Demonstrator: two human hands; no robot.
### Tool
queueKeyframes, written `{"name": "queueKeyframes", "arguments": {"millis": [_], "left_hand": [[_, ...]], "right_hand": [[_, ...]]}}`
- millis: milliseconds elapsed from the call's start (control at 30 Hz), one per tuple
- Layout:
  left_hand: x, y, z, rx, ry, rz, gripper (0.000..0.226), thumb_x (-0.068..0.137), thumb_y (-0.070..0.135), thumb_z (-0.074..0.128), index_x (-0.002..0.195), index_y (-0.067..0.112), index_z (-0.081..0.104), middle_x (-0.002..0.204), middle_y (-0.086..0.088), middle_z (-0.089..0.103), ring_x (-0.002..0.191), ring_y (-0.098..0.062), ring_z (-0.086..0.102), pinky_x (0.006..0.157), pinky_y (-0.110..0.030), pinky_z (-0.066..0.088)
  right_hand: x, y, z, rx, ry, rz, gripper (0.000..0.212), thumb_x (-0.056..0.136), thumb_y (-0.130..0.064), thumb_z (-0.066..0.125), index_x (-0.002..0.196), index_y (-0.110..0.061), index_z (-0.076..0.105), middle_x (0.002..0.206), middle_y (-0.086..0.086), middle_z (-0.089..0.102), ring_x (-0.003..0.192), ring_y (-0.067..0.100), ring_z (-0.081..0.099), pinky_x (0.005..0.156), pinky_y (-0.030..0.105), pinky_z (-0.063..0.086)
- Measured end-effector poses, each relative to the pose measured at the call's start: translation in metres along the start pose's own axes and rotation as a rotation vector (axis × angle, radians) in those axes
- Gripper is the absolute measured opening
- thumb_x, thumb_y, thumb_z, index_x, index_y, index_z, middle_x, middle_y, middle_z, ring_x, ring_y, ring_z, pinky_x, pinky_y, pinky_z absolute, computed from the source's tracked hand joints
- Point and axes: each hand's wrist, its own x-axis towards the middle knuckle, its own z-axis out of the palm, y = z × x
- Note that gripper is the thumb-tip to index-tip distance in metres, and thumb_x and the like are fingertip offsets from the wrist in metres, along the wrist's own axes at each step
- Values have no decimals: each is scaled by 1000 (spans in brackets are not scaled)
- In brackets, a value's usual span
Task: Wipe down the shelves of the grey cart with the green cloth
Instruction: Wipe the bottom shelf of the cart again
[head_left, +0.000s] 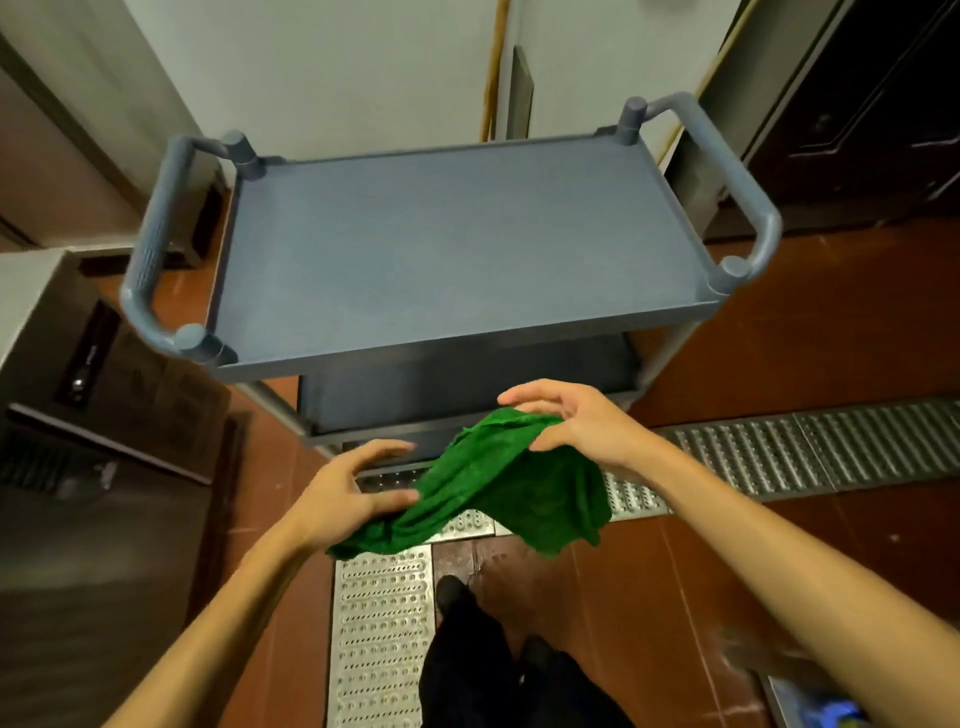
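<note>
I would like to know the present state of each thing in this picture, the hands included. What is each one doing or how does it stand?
green cloth: crumpled, held in the air, not touching the cart.
left hand: holds the cloth's lower end.
right hand: holds the cloth's upper edge.
grey cart: upright, touched by neither hand.
floor grates: lying in place.
</note>
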Motion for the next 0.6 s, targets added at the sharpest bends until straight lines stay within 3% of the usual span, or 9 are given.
{"name": "queueKeyframes", "arguments": {"millis": [67,133,233,300,367,433,500,567,600], "left_hand": [[21,-13,6,61,-116,40,93,65,29,95,142,51,48,143,20,55,132,2,50,113,-24,38],[44,-28,18,63,-225,76,106,63,28,96,145,58,37,141,17,60,128,-9,59,111,-32,45],[71,-55,39,17,-254,114,74,67,25,93,118,65,58,112,20,73,97,0,71,86,-24,55],[85,-78,50,7,-223,143,49,70,26,91,100,56,67,92,25,72,72,8,64,68,-16,49],[99,-104,61,7,-185,148,30,73,29,88,89,47,69,75,21,68,57,1,54,57,-20,44],[117,-134,70,-11,-123,131,19,78,25,85,88,34,72,72,11,69,57,-11,56,58,-27,49],[140,-166,76,40,2,102,10,82,20,80,85,17,71,76,-1,72,70,-24,65,71,-37,55],[168,-195,80,144,147,92,13,85,16,76,78,10,66,71,-6,69,73,-26,65,72,-41,52],[182,-208,82,206,201,105,18,86,16,73,75,8,62,68,-8,67,72,-27,64,70,-42,50]], "right_hand": [[18,0,12,47,-81,-24,65,78,19,59,124,-26,66,121,-2,71,114,14,66,87,25,54],[37,3,23,44,-165,-59,65,78,17,58,128,-24,63,124,3,69,116,20,65,91,30,54],[63,17,36,-25,-269,-81,57,82,13,59,126,-22,64,124,2,69,117,18,65,90,27,54],[79,35,39,-68,-292,-88,50,85,9,62,124,-22,66,122,0,70,115,18,66,90,27,54],[96,55,37,-113,-292,-83,48,87,5,63,124,-24,65,121,0,71,113,19,67,92,31,55],[116,79,33,-171,-289,-49,46,89,1,65,127,-26,63,120,-2,71,111,18,68,92,33,55],[141,108,30,-318,-224,-18,40,91,-10,69,126,-28,63,114,-8,73,105,11,69,92,31,56],[169,140,29,-657,-156,18,30,88,-41,71,116,-30,68,103,-13,72,96,3,68,88,29,56],[183,158,30,-816,-165,78,37,82,-59,70,105,-30,70,93,-13,72,87,2,68,80,27,57]]}}
